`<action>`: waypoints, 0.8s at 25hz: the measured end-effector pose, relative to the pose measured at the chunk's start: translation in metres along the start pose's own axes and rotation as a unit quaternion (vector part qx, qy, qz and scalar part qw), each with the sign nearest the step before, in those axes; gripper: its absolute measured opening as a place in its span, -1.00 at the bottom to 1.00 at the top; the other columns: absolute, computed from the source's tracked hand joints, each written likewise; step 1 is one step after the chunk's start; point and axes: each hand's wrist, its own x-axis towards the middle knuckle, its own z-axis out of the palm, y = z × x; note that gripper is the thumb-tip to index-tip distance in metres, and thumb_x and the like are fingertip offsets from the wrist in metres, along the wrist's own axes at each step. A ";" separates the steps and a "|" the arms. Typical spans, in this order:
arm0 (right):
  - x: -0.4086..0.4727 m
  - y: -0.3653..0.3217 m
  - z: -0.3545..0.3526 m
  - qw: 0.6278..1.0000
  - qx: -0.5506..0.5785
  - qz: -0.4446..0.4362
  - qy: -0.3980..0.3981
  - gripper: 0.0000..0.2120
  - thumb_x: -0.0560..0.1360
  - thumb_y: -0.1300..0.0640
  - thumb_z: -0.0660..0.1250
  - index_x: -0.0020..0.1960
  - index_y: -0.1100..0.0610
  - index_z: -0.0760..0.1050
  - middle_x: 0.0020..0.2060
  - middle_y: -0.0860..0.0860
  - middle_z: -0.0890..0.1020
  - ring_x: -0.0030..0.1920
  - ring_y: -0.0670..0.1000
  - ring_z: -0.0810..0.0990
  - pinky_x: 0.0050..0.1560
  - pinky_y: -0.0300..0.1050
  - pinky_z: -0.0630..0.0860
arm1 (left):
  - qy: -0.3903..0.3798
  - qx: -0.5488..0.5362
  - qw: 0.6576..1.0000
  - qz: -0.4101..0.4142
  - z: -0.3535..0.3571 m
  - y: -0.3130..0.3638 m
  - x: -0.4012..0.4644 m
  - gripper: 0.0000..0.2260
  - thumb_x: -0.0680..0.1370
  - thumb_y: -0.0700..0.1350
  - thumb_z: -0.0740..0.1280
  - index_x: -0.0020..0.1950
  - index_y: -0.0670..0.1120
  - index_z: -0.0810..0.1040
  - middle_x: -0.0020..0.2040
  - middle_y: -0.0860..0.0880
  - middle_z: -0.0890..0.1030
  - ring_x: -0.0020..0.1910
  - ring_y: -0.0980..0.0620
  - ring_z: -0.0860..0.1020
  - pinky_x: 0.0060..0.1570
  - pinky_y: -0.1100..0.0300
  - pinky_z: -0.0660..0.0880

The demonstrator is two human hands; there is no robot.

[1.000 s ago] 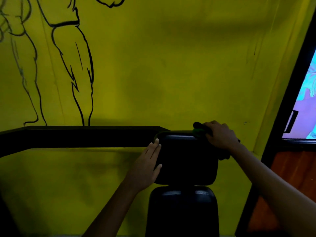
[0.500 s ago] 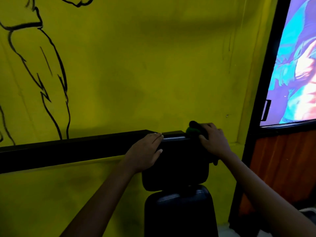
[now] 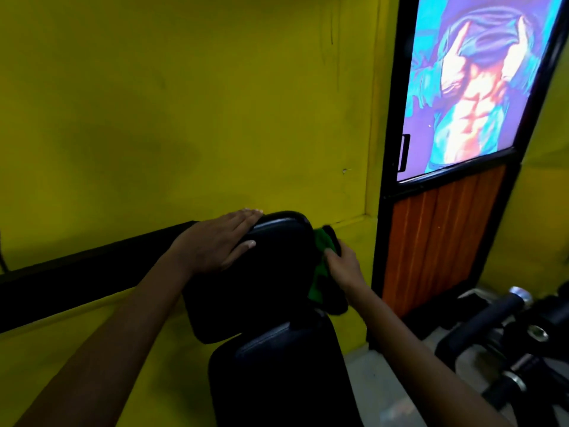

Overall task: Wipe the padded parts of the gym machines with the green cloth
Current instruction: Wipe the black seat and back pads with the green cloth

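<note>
A black padded headrest (image 3: 264, 272) stands in the middle of the view, above a second black pad (image 3: 277, 374) of the same machine. My left hand (image 3: 218, 238) lies flat over the headrest's top left corner, fingers straight. My right hand (image 3: 341, 266) grips the green cloth (image 3: 318, 263) against the headrest's right side. The cloth hangs down along that side, with a dark part of it draped below my hand.
A yellow wall (image 3: 184, 118) with a black rail (image 3: 92, 266) is close behind the pads. To the right stands a door (image 3: 446, 229) with a wooden lower panel and a bright poster. Black machine bars and rollers (image 3: 498, 328) lie low at the right.
My right hand slid with the cloth from the headrest's top right corner down onto its right side. My left hand moved up from the left edge onto the top corner. The view swung right.
</note>
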 end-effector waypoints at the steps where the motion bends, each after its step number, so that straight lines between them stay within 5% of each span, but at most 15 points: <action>1: 0.008 -0.017 0.000 1.000 0.009 -0.022 0.005 -0.70 0.57 0.19 0.18 0.28 0.09 0.46 0.15 0.12 0.59 0.12 0.14 0.55 0.14 0.10 0.49 | 0.000 -0.009 1.000 -0.010 0.000 0.000 -0.001 -0.39 0.65 0.18 -0.16 0.47 -0.22 0.28 0.37 -0.18 0.46 0.33 -0.11 0.46 0.03 0.06 0.57; 6: 0.013 -0.053 0.001 0.989 -0.046 -0.138 0.012 -0.68 0.57 0.21 0.19 0.31 0.14 0.42 0.14 0.10 0.56 0.09 0.08 0.52 0.02 -0.09 0.41 | -0.001 -0.028 0.999 -0.026 0.000 0.000 -0.001 -0.34 0.61 0.24 -0.22 0.54 -0.15 0.17 0.47 -0.11 0.33 0.46 -0.03 0.29 0.12 0.09 0.50; 15: -0.060 0.029 0.021 0.976 0.094 0.191 -0.048 -0.57 0.66 0.10 0.09 0.46 0.22 0.10 0.31 0.18 0.35 0.18 0.21 0.42 0.02 0.03 0.35 | 0.008 -0.016 0.999 -0.038 -0.006 0.004 -0.002 -0.34 0.55 0.22 -0.18 0.54 -0.11 0.15 0.50 -0.07 0.29 0.48 0.03 0.25 0.01 0.12 0.51; 20: -0.091 0.023 0.055 0.975 0.125 0.177 0.055 -0.49 0.64 0.14 0.13 0.49 0.25 0.00 0.36 0.19 0.24 0.27 0.22 0.36 0.07 -0.05 0.33 | 0.008 -0.011 0.999 -0.040 -0.002 0.003 -0.002 -0.33 0.54 0.22 -0.20 0.54 -0.10 0.15 0.51 -0.05 0.28 0.48 0.04 0.23 0.00 0.10 0.52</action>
